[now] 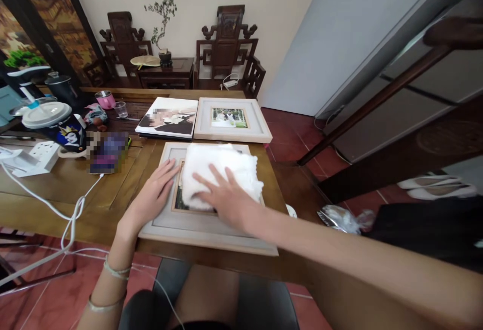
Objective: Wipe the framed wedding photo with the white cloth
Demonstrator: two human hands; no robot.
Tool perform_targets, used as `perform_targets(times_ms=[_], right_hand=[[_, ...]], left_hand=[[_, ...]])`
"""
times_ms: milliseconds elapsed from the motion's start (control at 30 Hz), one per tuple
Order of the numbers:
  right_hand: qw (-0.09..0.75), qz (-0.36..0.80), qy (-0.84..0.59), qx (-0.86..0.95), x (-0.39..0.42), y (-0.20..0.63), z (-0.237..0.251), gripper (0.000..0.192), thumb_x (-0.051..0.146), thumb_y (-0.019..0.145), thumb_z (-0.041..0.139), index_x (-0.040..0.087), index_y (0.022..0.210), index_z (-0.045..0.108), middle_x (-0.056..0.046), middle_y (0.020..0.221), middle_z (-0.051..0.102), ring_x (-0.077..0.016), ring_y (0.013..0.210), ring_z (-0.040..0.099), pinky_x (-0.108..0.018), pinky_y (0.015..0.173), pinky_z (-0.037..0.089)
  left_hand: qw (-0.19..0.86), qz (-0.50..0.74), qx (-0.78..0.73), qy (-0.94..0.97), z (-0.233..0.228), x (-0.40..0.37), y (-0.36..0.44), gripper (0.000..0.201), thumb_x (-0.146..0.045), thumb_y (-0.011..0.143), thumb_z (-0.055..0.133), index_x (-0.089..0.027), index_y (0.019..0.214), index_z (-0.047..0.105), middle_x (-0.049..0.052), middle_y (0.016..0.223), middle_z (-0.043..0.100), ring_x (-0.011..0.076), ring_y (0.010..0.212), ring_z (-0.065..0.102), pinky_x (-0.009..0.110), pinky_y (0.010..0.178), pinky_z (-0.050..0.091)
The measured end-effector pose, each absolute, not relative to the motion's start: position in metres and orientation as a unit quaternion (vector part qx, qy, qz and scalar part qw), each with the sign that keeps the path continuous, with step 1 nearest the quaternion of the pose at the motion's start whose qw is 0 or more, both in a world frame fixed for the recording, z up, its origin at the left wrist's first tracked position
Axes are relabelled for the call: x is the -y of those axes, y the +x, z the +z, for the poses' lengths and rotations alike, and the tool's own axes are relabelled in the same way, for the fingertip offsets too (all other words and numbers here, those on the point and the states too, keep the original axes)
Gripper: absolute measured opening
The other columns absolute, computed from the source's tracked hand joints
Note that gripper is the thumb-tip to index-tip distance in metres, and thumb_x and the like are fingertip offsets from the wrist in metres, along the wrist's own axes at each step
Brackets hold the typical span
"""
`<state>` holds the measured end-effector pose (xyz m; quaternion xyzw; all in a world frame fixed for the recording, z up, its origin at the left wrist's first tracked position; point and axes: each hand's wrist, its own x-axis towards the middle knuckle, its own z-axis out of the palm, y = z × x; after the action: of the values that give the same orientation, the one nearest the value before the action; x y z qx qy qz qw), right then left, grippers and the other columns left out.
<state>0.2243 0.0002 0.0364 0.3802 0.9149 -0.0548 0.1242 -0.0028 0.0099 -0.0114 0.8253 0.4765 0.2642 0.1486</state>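
Observation:
A large picture frame (pixel 211 239) with a pale wooden edge and grey-white mat lies flat at the table's near edge. A folded white cloth (pixel 241 169) covers much of its middle, hiding most of the photo inside. My right hand (pixel 222 194) presses on the cloth from above, fingers spread and palm down. On the left border of the picture frame rests my left hand (pixel 156 189), its fingers stretched out flat.
Behind lie a second framed photo (pixel 230 117) and a photo album (pixel 168 117). To the left are a phone (pixel 109 154) on a charging cable, a power strip (pixel 37 156), a lidded cup (pixel 68 129), a pink mug (pixel 105 99) and a small clear cup (pixel 121 109). Wooden chairs (pixel 230 43) stand beyond.

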Motion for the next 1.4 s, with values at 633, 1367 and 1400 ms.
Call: perform_targets(times_ms=[633, 1367, 1400], right_hand=[[0.158, -0.233, 0.317, -0.906, 0.054, 0.203, 0.088, 0.078, -0.005, 0.068, 0.052, 0.024, 0.141, 0.047, -0.006, 0.16, 0.025, -0.0462, 0.141, 0.02, -0.067, 0.105, 0.035], [0.134, -0.135, 0.25, -0.949, 0.052, 0.194, 0.078, 0.053, 0.01, 0.064, 0.075, 0.013, 0.116, 0.066, -0.018, 0.145, 0.047, -0.0465, 0.132, 0.038, -0.068, 0.105, 0.032], [0.158, -0.148, 0.261, -0.941, 0.051, 0.202, 0.084, 0.052, 0.007, 0.062, 0.075, 0.013, 0.113, 0.067, -0.018, 0.141, 0.051, -0.0446, 0.129, 0.042, -0.066, 0.105, 0.034]], left_hand=[[0.223, 0.284, -0.52, 0.774, 0.0, 0.0, 0.002, 0.056, -0.043, 0.101, 0.026, -0.012, 0.144, 0.043, 0.009, 0.151, 0.043, 0.021, 0.142, 0.036, 0.04, 0.12, 0.023], [0.186, 0.256, -0.519, 0.794, -0.008, -0.008, -0.002, 0.056, -0.045, 0.101, 0.028, -0.014, 0.145, 0.042, 0.011, 0.154, 0.038, 0.023, 0.146, 0.029, 0.045, 0.121, 0.022], [0.173, 0.25, -0.517, 0.8, -0.01, -0.009, -0.001, 0.054, -0.043, 0.101, 0.029, -0.014, 0.143, 0.044, 0.012, 0.153, 0.041, 0.0233, 0.145, 0.029, 0.046, 0.12, 0.023]])
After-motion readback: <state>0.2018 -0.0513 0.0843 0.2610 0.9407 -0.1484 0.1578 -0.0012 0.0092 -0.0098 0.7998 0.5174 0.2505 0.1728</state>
